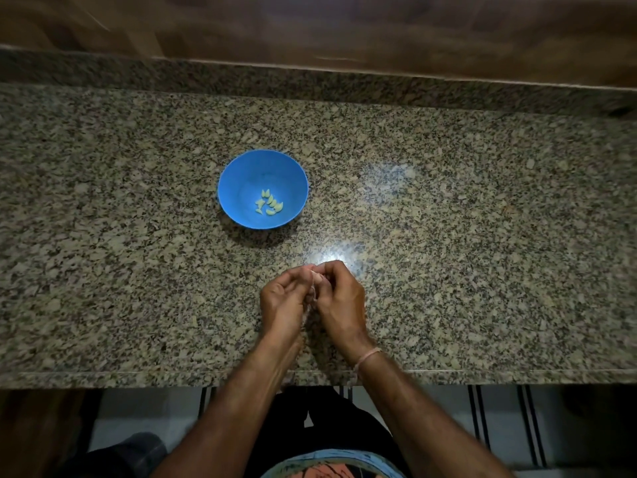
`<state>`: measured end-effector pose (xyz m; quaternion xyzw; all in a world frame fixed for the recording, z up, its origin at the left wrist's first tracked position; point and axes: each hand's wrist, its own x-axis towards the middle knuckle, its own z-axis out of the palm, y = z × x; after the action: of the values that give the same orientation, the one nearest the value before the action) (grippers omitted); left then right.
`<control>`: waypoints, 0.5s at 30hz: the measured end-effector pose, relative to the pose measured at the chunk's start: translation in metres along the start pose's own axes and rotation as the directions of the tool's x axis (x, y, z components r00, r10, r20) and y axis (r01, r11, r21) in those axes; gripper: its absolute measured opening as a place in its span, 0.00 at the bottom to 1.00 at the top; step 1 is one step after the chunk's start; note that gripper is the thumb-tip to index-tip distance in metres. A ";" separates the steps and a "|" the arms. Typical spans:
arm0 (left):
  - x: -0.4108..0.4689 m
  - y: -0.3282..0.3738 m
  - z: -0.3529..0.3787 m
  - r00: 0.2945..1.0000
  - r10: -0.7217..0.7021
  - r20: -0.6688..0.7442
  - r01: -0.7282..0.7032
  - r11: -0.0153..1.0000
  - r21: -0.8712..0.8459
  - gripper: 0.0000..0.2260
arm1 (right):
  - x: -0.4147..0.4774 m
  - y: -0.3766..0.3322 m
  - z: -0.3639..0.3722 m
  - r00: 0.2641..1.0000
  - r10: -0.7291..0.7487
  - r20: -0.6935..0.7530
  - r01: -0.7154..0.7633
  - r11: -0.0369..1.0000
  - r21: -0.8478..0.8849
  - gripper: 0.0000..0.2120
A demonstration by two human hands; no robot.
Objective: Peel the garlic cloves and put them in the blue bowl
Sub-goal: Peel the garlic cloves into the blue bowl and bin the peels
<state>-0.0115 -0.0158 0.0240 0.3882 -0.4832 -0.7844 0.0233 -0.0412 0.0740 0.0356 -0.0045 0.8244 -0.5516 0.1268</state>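
Note:
A blue bowl (241, 174) stands on the granite counter, left of centre, with several peeled pale garlic cloves (270, 203) lying in its bottom. Closer to me, my left hand (284, 301) and my right hand (339, 296) are pressed together above the counter. Their fingertips pinch a small garlic clove (315, 277) between them, with pale papery skin showing at the fingertips. Most of the clove is hidden by the fingers. A thin band circles my right wrist.
The speckled granite counter (465, 236) runs the full width, with a raised back ledge and a wooden wall behind. Its front edge lies just under my forearms. Light glares on the stone right of the bowl. Below the edge are a striped floor and my legs.

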 end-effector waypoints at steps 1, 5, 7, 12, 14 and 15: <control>-0.001 0.003 0.000 1.000 0.020 0.002 -0.020 1.000 0.014 0.07 | 0.001 -0.002 0.001 1.000 0.007 -0.008 -0.007 1.000 -0.014 0.04; 0.004 0.008 -0.006 0.998 0.057 0.026 -0.059 0.994 0.094 0.07 | 0.005 -0.008 0.007 0.995 0.093 -0.031 -0.094 0.995 -0.032 0.03; 0.005 0.008 -0.009 0.996 0.071 0.049 -0.076 0.992 0.099 0.07 | 0.007 -0.008 0.009 0.989 0.148 -0.030 -0.148 0.989 -0.012 0.03; 0.010 0.011 -0.013 0.989 -0.113 0.097 0.116 0.993 -0.026 0.06 | -0.002 -0.005 0.013 0.993 0.067 -0.097 -0.070 0.997 -0.021 0.04; 0.012 0.014 -0.014 0.963 -0.242 0.117 0.254 0.963 -0.096 0.06 | -0.007 -0.005 0.014 0.993 -0.032 -0.115 0.028 0.999 -0.037 0.07; 0.014 0.014 -0.015 0.952 -0.283 0.120 0.297 0.947 -0.120 0.06 | -0.008 -0.003 0.015 0.990 -0.082 -0.114 0.076 0.996 -0.054 0.10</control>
<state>-0.0169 -0.0403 0.0234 0.4123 -0.3665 -0.8292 -0.0904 -0.0310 0.0607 0.0349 -0.0081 0.8431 -0.5348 0.0565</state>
